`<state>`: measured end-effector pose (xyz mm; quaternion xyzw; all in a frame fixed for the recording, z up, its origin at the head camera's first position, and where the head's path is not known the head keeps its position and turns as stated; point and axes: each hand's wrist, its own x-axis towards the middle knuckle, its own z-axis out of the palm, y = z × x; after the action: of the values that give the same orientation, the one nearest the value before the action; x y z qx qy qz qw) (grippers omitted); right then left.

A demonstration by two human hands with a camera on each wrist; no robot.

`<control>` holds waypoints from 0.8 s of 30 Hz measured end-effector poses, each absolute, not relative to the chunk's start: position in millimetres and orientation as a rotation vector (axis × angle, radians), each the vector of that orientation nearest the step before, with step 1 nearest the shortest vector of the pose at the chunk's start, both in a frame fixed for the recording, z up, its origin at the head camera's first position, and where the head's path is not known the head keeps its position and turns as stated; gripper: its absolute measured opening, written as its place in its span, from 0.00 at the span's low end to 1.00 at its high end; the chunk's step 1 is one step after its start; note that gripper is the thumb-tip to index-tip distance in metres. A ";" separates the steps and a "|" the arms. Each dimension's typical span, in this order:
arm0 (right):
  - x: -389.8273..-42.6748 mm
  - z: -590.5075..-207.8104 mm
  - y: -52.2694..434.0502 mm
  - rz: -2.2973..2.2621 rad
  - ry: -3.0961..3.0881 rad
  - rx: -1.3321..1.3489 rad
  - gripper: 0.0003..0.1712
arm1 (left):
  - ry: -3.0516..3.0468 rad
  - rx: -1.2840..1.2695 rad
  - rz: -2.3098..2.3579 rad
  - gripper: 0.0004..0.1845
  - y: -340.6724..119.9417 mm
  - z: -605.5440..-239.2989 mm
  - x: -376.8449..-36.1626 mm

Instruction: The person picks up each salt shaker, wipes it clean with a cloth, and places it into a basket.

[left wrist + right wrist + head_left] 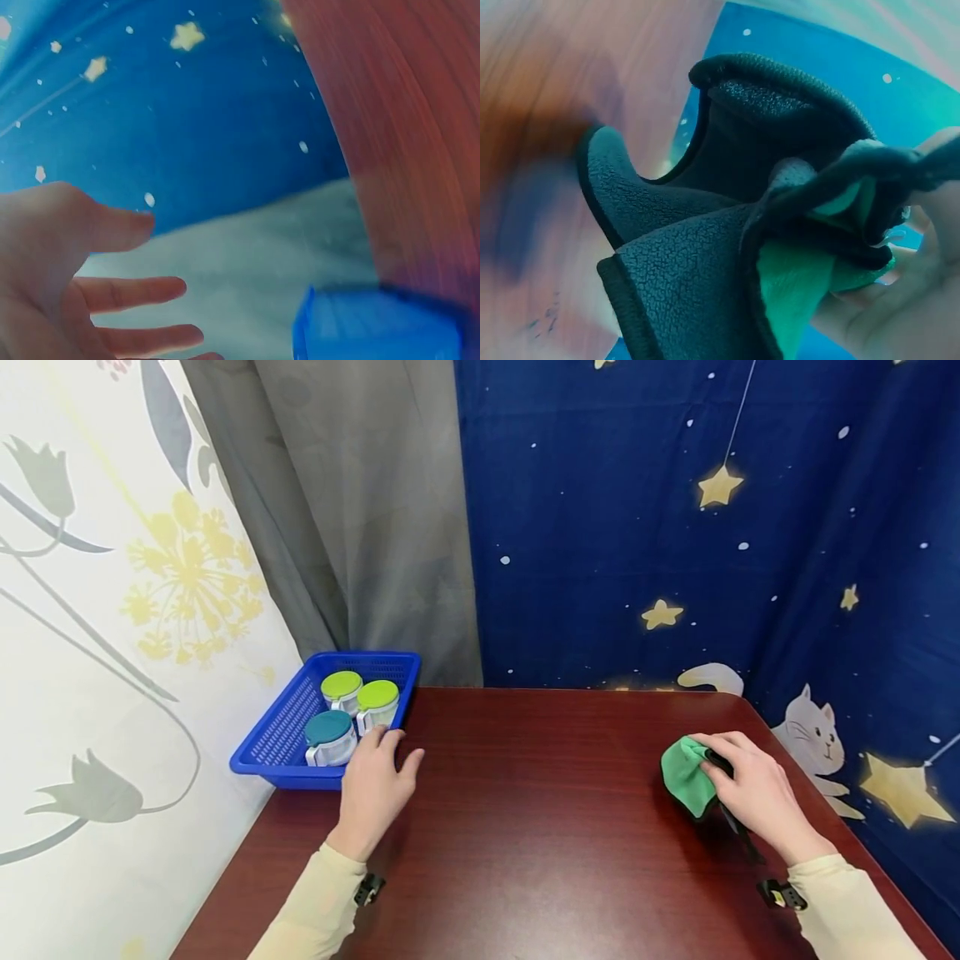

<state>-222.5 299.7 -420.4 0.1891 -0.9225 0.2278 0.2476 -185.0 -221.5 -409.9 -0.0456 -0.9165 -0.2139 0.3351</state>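
Note:
A blue basket [281,742] at the table's far left corner holds three clear jars: two with lime lids [342,686] [377,695] and one with a teal lid [328,727]. My left hand [375,781] lies open with spread fingers at the basket's near right corner, beside the teal-lidded jar; the left wrist view shows the fingers [131,292] straight and the basket [375,326] near them. On the right, my right hand [750,781] grips a bunched green and black cloth [688,777] on the table. The right wrist view shows the cloth [727,247] crumpled in that hand.
The dark red table [540,827] stretches between my hands. A grey curtain [360,518] and a blue starry cloth [675,527] hang behind it, a floral sheet [97,610] at the left. The basket overhangs the table's left edge slightly.

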 end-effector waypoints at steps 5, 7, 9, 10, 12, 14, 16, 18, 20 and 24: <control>-225.2 -431.6 312.4 0.580 -2.541 0.467 0.27 | -2.402 -0.215 -0.616 0.26 -194.2 -414.0 -175.9; -225.9 -436.9 317.8 0.564 -2.553 0.452 0.27 | -2.410 -0.235 -0.636 0.27 -184.4 -415.6 -173.1; -226.6 -443.1 322.9 0.549 -2.565 0.442 0.27 | -2.425 -0.247 -0.664 0.28 -175.0 -416.3 -170.4; -226.9 -446.3 325.2 0.543 -2.575 0.436 0.27 | -2.443 -0.246 -0.675 0.28 -170.7 -416.6 -169.4; -227.3 -452.4 329.1 0.518 -2.597 0.431 0.27 | -2.473 -0.251 -0.697 0.29 -163.1 -417.3 -168.7; -227.0 -457.2 332.3 0.484 -2.628 0.423 0.26 | -2.496 -0.261 -0.715 0.29 -156.2 -417.8 -168.3; -225.5 -461.3 334.7 0.447 -2.676 0.411 0.26 | -2.512 -0.276 -0.721 0.30 -150.6 -418.5 -168.3; -223.4 -465.4 336.3 0.417 -2.750 0.401 0.25 | -2.511 -0.294 -0.723 0.30 -145.9 -419.4 -167.3; -221.0 -470.2 337.5 0.392 -2.832 0.399 0.25 | -2.519 -0.305 -0.720 0.30 -141.9 -420.9 -166.3; -217.8 -475.9 338.1 0.365 -2.936 0.412 0.26 | -2.536 -0.320 -0.720 0.32 -134.8 -425.3 -163.0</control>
<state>-217.8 338.1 -475.9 0.1375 -0.9799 0.1219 0.0771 -163.0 -134.8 -425.3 -0.1168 -0.9269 -0.2632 0.2409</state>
